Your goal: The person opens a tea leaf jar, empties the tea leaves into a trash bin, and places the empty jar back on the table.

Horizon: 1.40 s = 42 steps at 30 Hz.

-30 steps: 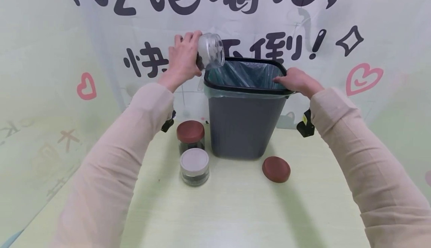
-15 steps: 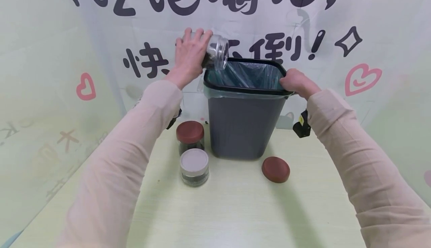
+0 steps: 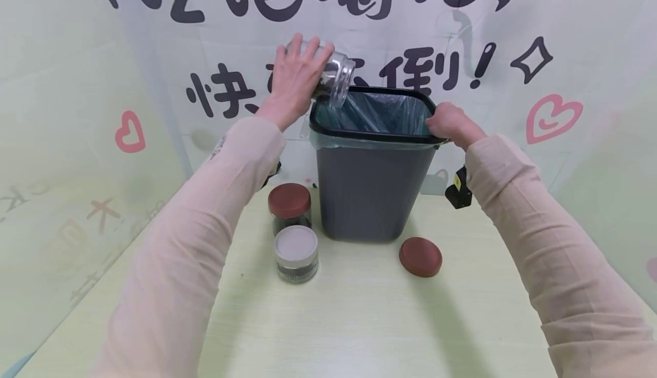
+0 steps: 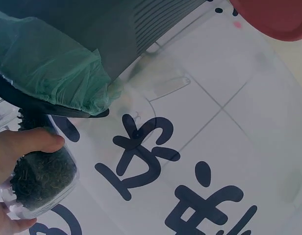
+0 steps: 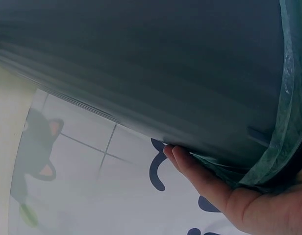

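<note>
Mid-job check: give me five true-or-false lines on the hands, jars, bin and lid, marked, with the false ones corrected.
The left hand holds a tilted clear jar at the bin. True.
That jar is empty. False: dark material shows inside it.
The right hand hangs free. False: it grips the bin's rim.
The pale-lidded jar stands in front of the red-lidded jar. True.
The loose red lid lies inside the bin. False: it lies on the table.

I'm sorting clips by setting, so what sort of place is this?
Probably a staged indoor work corner, though the wider room isn't shown: a printed backdrop hangs behind a pale tabletop, and a bag-lined bin stands on it.
</note>
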Tool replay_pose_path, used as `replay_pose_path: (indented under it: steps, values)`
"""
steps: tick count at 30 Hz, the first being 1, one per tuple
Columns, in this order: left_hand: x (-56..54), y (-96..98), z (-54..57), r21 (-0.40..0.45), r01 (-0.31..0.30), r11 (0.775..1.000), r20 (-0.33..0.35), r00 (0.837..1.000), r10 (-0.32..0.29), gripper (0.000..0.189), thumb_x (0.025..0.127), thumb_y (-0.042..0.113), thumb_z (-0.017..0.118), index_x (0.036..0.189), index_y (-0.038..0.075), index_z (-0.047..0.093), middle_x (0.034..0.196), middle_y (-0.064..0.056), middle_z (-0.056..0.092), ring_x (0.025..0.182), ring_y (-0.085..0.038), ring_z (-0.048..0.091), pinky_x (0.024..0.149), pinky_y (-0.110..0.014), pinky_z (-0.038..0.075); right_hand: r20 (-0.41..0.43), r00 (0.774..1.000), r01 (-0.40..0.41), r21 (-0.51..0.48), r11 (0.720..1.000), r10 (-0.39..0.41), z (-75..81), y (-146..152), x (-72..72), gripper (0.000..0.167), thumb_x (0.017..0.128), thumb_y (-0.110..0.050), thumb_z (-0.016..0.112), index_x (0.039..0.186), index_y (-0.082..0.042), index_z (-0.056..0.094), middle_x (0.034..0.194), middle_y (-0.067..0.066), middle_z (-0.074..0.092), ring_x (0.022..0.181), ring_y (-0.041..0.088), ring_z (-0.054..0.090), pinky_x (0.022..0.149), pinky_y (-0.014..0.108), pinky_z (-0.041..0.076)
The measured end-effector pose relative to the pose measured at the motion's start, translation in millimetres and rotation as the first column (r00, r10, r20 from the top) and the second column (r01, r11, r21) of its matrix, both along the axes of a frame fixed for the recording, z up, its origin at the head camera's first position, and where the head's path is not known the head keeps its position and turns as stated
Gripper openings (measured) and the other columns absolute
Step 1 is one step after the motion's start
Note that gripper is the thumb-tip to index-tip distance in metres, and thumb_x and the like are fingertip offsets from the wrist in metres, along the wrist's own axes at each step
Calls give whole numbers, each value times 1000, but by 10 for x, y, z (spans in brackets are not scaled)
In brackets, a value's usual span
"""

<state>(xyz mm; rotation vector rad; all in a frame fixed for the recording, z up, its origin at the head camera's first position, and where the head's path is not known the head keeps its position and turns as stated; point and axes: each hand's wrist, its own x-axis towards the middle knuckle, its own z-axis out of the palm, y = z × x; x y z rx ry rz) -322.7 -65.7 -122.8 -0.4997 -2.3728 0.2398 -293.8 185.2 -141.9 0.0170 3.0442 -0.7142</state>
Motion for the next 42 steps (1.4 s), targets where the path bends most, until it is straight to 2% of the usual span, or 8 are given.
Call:
replay_pose_path:
  steps: [6, 10, 18, 29, 34, 42]
  values:
    - [30, 50, 54, -79, -15, 997, 5, 1000, 15, 75, 68, -3, 65, 132, 12, 29, 133, -16, 33, 123, -37, 26, 94, -49, 31, 7, 1000, 1, 12, 1000, -1, 8, -9, 5, 16, 90, -9, 33, 85, 3, 43, 81, 13, 39, 70, 23, 45, 55, 26, 40]
    - [33, 86, 65, -128, -17, 992, -14, 1000, 15, 76, 67, -1, 66, 132, 14, 29, 133, -16, 32, 125, -37, 24, 95, -49, 30, 8, 1000, 7, 12, 1000, -7, 7, -10, 8, 16, 90, -8, 33, 84, 3, 43, 81, 13, 40, 69, 23, 46, 56, 27, 41]
    - [8, 134, 40, -151, 8, 988, -75, 997, -20, 62, 73, -5, 58, 127, 15, 35, 130, -14, 36, 123, -35, 27, 93, -47, 31, 9, 1000, 14, 18, 1000, -14, 0, -15, 10, 18, 90, -9, 33, 89, 6, 43, 83, 14, 39, 71, 23, 46, 56, 27, 42]
    - [-8, 189, 31, -282, -13, 959, -78, 997, -9, 74, 70, 2, 67, 132, 16, 30, 137, -14, 31, 128, -34, 23, 101, -49, 26, 12, 1000, 13, 36, 999, -13, -2, -6, 3, 17, 91, -9, 33, 86, 4, 43, 83, 14, 40, 72, 24, 47, 57, 28, 45]
    - [-17, 210, 33, -306, -11, 952, -101, 995, -21, 69, 73, 0, 65, 132, 17, 33, 136, -13, 32, 129, -33, 23, 102, -48, 25, 0, 1000, 5, 31, 999, -5, 0, -3, 6, 16, 90, -8, 34, 84, 4, 43, 83, 14, 40, 70, 23, 47, 52, 25, 45]
    - [-17, 218, 35, -363, -22, 932, -141, 989, -32, 59, 81, -5, 56, 132, 17, 33, 136, -12, 33, 129, -31, 24, 103, -47, 24, 3, 1000, 0, 38, 999, 0, 7, -5, 7, 15, 89, -8, 33, 81, 2, 41, 81, 13, 39, 71, 24, 47, 52, 25, 45]
